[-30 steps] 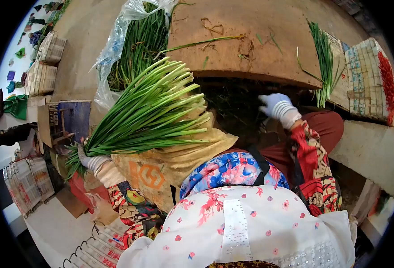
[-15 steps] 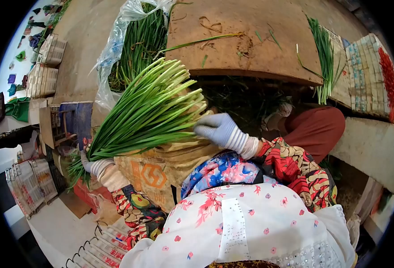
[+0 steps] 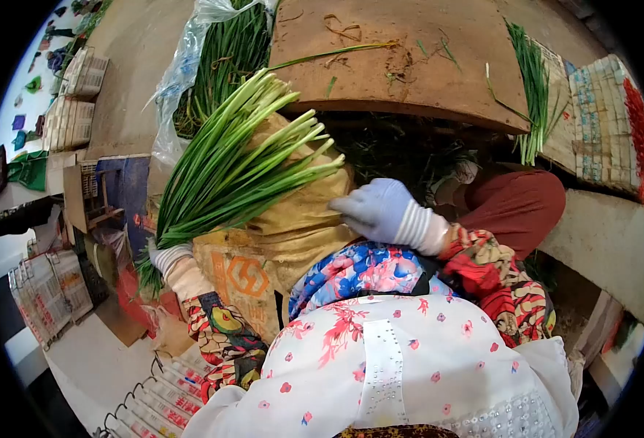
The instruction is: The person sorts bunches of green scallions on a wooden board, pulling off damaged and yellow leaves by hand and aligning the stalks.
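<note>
Over the left part of the sack on the person's lap lies a bunch of long green stalks, its leafy end gathered at the sack's left edge, its pale ends fanned toward the far right side; the gloved left hand is wrapped around that leafy end, fingers partly hidden by leaves; a few leaf tips poke out past the grip, while most of the stalks' length stretches away on its other side; the gloved right hand, blurred at the fingers, hovers by the sack's right edge, near the pale ends but apart from them; whether its fingertips meet, I cannot tell; at the left edge of the wooden tabletop is a clear plastic bag of more greens; a smaller bunch lies by its right edge.
</note>
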{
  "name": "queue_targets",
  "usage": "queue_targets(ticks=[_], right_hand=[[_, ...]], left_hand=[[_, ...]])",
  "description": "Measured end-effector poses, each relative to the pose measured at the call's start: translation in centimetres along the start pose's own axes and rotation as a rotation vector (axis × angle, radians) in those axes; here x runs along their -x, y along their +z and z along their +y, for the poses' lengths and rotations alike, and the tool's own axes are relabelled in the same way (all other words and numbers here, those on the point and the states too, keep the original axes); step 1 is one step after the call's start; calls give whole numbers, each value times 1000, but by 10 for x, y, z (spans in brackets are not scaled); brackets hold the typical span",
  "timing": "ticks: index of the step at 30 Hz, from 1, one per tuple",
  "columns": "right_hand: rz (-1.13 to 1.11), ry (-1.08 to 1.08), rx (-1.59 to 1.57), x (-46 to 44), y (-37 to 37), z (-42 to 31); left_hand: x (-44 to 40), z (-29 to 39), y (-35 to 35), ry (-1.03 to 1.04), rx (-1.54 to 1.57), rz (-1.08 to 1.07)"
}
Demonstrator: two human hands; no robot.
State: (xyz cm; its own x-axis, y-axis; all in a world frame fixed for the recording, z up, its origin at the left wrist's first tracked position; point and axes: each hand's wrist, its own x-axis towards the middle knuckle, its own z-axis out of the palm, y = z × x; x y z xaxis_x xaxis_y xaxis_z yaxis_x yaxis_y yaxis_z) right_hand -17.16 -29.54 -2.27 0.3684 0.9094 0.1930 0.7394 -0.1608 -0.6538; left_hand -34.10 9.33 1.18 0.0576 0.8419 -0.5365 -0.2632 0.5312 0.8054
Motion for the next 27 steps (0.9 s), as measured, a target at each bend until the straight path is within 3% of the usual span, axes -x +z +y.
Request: queue_targets(ticks=[3,5,7,9,15,17,19,21,23,25,27], right_hand=[[9,-59,145,-23,23,-4],[211,-68,113,-37,30,-8],[262,-98,114,-52,36,-5],[323,-162,136,-63,28,-8],[321,-362,339,-96,42,-20],[305,-457,303,-100,40,-18],[274,-535,287,-94,36,-12],[169,-596,231,-81,34,-11],[104,-553,218,-62,32,-14],[-160,-360,204,-50,26,-13],[-170,-356,168,-43,18,-8]], left_hand=[[-18,-3,-11,49,-123,-163],[-16,-3,-13,76,-193,-168],[-5,-4,-5,92,-264,-182],[25,-2,9,-23,25,-77],[22,-2,11,27,81,-69],[33,1,18,-40,101,-132],[30,2,18,-25,89,-65],[9,3,7,83,104,-31],[7,6,4,59,83,-58],[6,5,2,25,69,-91],[9,4,4,-7,34,-96]])
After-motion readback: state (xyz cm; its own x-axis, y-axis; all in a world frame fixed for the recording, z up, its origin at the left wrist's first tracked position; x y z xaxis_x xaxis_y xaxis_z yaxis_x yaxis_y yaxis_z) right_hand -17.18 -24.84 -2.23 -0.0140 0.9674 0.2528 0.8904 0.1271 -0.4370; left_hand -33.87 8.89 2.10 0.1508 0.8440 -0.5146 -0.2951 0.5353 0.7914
